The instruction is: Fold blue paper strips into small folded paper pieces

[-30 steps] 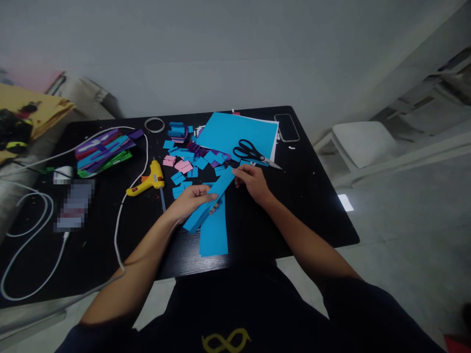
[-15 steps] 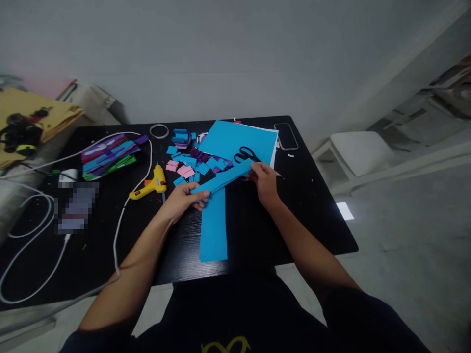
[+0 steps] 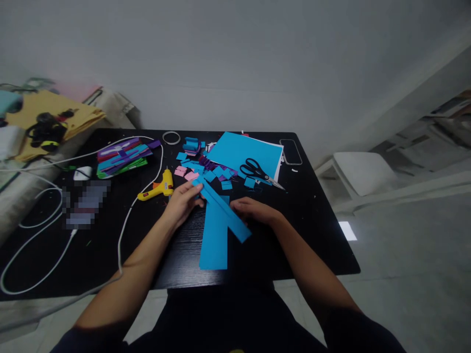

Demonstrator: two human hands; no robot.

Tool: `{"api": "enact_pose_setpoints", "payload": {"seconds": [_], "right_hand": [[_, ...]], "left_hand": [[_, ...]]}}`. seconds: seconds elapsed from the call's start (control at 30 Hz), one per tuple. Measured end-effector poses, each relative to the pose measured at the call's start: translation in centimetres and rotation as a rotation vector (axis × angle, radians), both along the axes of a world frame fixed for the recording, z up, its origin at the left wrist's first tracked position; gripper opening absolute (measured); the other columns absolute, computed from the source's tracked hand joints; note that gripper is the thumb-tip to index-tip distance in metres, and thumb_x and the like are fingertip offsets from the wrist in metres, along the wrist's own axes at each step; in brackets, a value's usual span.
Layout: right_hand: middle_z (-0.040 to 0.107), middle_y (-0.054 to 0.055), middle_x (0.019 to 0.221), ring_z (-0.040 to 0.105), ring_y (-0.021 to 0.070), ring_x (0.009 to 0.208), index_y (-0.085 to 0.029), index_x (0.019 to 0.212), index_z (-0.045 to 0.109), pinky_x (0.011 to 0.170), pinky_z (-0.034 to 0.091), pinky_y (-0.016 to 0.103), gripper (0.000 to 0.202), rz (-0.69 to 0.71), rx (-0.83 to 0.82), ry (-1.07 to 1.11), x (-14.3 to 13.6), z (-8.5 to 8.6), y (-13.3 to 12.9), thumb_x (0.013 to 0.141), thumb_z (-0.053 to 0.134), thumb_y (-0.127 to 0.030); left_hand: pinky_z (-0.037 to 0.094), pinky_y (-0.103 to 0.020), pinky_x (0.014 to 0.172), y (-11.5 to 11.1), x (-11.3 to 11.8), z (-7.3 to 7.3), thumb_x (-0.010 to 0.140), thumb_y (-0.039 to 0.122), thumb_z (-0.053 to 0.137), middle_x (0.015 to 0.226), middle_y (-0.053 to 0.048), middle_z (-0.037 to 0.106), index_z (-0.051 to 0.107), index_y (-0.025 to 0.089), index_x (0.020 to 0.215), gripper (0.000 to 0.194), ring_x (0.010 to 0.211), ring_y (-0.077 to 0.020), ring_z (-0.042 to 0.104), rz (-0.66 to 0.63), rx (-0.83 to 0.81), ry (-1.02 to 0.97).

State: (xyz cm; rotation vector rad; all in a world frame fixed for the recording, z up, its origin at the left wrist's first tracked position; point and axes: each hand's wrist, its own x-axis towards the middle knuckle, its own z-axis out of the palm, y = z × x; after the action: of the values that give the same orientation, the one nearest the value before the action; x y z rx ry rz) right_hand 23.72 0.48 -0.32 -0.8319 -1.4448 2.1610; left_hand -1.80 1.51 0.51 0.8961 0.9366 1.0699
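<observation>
over the near part of the table [image 3: 316, 206], a folded blue strip [image 3: 221, 206] slants across a wider blue band [image 3: 214, 242] that lies flat. the left hand [image 3: 184, 201] pinches the strip's far end between thumb and fingers; the right hand [image 3: 253, 210] has its fingers loosely curled at the strip's right edge, and i cannot tell whether they grip it, touch it or only sit beside it. as far as shows, much paper is already in small pieces: blue bits [image 3: 226, 185] and pink bits [image 3: 191, 176] lie scattered beyond the hands, with a small folded stack [image 3: 192, 145] behind them. the strip looks creased lengthwise but not yet cut down, and the band and the large blue sheet [image 3: 246, 151] seem to be what is left whole. scissors [image 3: 263, 175] rest on the sheet, tips past its edge, held by neither hand. to the left are a yellow glue gun [image 3: 167, 184], a bundle [image 3: 125, 156] of coloured strips and a ring [image 3: 171, 132]; a phone-like frame [image 3: 292, 152] sits at the far right corner. nothing blocks the right arm, but a white cable [image 3: 119, 252] runs down by the left forearm, seemingly against it, and could catch a sleeve; the loose bits crowd the space ahead.
</observation>
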Motion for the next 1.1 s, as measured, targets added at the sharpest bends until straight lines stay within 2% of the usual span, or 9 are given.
{"api": "enact_pose_setpoints", "payload": {"seconds": [0.07,0.2,0.3,0.4,0.53,0.77,1.1], "right_hand": [[0.065,0.0,0.075,0.059,0.011,0.06,-0.016,0.091,0.07,0.052,0.049,0.021,0.051,-0.142,-0.008,0.024,-0.7,-0.4,0.0,0.082,0.075,-0.066],[0.066,-0.001,0.079,0.063,0.0129,0.066,-0.019,0.103,0.071,0.059,0.055,0.024,0.051,-0.36,0.059,0.051,-2.2,-0.7,-0.4,0.077,0.082,-0.061],[0.07,-0.001,0.081,0.063,0.0125,0.069,-0.019,0.097,0.074,0.064,0.053,0.025,0.041,-0.395,0.125,-0.001,-2.9,-0.5,-0.8,0.075,0.085,-0.052],[0.07,-0.001,0.077,0.062,0.0132,0.071,-0.019,0.085,0.075,0.065,0.05,0.025,0.035,-0.432,0.134,-0.053,-3.2,-0.5,-1.1,0.071,0.089,-0.047],[0.07,-0.003,0.074,0.06,0.0115,0.068,-0.019,0.083,0.075,0.066,0.047,0.024,0.029,-0.492,0.113,-0.063,-3.2,-0.6,-1.1,0.07,0.089,-0.041],[0.073,-0.002,0.078,0.063,0.0131,0.07,-0.02,0.082,0.076,0.066,0.047,0.025,0.029,-0.567,0.077,-0.059,-3.4,-0.8,-1.3,0.066,0.091,-0.039],[0.074,-0.001,0.077,0.065,0.0135,0.073,-0.019,0.079,0.076,0.071,0.05,0.027,0.029,-0.61,0.038,-0.04,-3.7,-0.8,-1.5,0.063,0.092,-0.039]], "left_hand": [[0.056,-0.022,0.053,-0.5,0.5,-0.3,0.076,0.049,0.086,0.071,-0.002,0.069,0.069,0.014,0.081,0.039,0.058,-0.0119,0.064,-0.154,-0.019,0.058],[0.056,-0.024,0.051,-1.3,1.2,-0.4,0.076,0.049,0.087,0.059,-0.002,0.069,0.065,0.015,0.073,0.04,0.049,-0.0137,0.065,-0.382,-0.006,0.189],[0.055,-0.024,0.051,-1.7,1.6,-0.4,0.077,0.049,0.085,0.055,-0.001,0.068,0.062,0.017,0.069,0.041,0.048,-0.0144,0.066,-0.484,0.041,0.276],[0.052,-0.023,0.047,-1.9,1.9,-0.5,0.077,0.05,0.085,0.053,0.0,0.067,0.062,0.017,0.068,0.041,0.045,-0.0143,0.064,-0.484,0.047,0.32],[0.048,-0.021,0.042,-2.0,2.1,-0.8,0.075,0.049,0.086,0.052,-0.001,0.067,0.066,0.016,0.071,0.039,0.041,-0.013,0.061,-0.419,0.03,0.374],[0.051,-0.022,0.045,-2.3,2.1,-0.7,0.08,0.05,0.083,0.055,-0.001,0.068,0.067,0.016,0.071,0.039,0.043,-0.013,0.063,-0.365,0.072,0.374],[0.054,-0.021,0.049,-2.4,2.2,-0.2,0.085,0.051,0.077,0.054,-0.001,0.069,0.068,0.016,0.074,0.038,0.047,-0.0129,0.065,-0.391,0.072,0.407]]}}
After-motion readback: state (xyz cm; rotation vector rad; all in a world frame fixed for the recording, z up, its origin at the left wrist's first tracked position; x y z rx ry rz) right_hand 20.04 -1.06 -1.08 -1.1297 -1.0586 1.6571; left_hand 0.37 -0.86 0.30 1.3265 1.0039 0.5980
